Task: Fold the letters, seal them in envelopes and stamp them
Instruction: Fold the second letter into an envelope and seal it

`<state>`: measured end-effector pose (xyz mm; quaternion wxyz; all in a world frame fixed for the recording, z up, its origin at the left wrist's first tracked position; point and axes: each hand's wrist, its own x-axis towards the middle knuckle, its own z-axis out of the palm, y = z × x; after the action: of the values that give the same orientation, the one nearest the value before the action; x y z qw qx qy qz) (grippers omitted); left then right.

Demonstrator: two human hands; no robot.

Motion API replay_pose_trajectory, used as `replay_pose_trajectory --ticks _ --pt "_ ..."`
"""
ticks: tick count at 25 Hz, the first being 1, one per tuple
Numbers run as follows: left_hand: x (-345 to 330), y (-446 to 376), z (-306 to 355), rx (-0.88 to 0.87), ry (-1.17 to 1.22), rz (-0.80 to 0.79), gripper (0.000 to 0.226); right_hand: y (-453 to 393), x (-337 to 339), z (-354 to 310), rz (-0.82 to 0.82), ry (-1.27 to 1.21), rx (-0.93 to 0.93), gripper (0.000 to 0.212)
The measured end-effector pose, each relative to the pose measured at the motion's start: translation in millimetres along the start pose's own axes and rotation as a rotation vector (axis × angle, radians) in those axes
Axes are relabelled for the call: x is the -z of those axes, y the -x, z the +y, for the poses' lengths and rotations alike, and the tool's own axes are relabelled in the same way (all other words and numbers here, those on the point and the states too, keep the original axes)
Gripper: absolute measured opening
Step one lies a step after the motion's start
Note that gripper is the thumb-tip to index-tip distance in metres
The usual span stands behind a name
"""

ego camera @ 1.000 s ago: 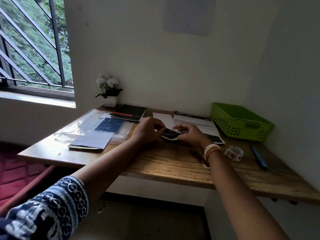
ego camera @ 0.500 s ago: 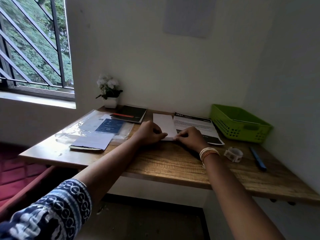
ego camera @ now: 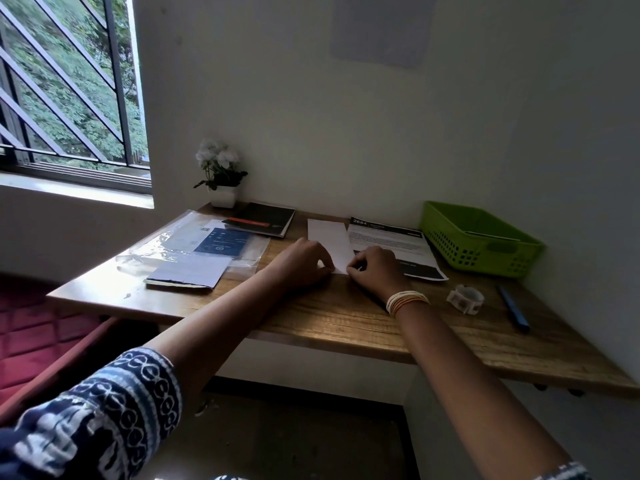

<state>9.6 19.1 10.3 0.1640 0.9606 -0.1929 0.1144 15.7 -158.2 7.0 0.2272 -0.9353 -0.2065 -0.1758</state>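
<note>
While both hands lie on the wooden worktop (ego camera: 346, 317), the left hand (ego camera: 304, 263) and the right hand (ego camera: 375, 268) each pinch with curled fingers the near edge of the folded white letter (ego camera: 330, 242). This letter lies flat just beside a printed sheet (ego camera: 391, 245), and a roll of stamps (ego camera: 465, 298) sits near the right wrist.

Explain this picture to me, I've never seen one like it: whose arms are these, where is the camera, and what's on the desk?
No machine here: the camera sits on a person's head, looking forward and down, so the two arms are that person's own. The left hand and the right hand both pinch the near end of a folded white letter lying on the wooden desk. Beside it lies a printed sheet with a dark header. At the right stand a green basket, a roll of stamps or tape (I cannot tell which) and a blue pen. At the left are a clear plastic sleeve with papers, a dark notebook and a small potted plant.
</note>
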Motion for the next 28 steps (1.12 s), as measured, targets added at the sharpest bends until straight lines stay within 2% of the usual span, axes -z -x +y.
replay_pose_trajectory --ticks 2,4,10,16,18,20,23,25,28 --pt "0.0 9.9 4.5 -0.028 -0.07 -0.062 0.031 5.2 -3.4 -12.4 -0.033 0.127 0.13 0.018" --pt "1.3 22.7 5.4 -0.044 -0.076 -0.112 0.038 10.6 -5.0 -22.0 -0.07 0.174 0.165 0.025" --pt "9.8 34.1 -1.7 0.026 -0.074 -0.185 0.042 23.4 8.3 -10.9 -0.061 0.205 0.021 0.032" --pt "1.1 28.7 -2.2 0.055 -0.164 -0.079 0.037 24.3 5.2 -13.3 -0.014 0.181 -0.096 0.022" --pt "-5.8 26.8 -2.0 0.076 -0.157 0.009 0.034 17.1 4.6 -15.9 0.046 0.111 -0.222 0.015" --pt "-8.9 26.1 -4.0 0.093 -0.123 0.071 0.031 2.4 6.5 -15.1 0.08 -0.03 -0.435 0.008" --pt "-8.7 24.5 -4.9 0.079 -0.088 0.098 0.03 -14.0 14.5 -7.5 0.001 -0.402 -0.682 0.012" --pt "-7.6 24.7 -3.3 0.061 -0.081 0.131 0.03 -15.2 20.6 -5.1 -0.07 -0.617 -0.758 0.004" --pt "-5.6 22.6 -2.2 0.043 -0.079 0.129 0.031 -14.3 27.1 -4.6 -0.148 -0.719 -0.77 0.011"
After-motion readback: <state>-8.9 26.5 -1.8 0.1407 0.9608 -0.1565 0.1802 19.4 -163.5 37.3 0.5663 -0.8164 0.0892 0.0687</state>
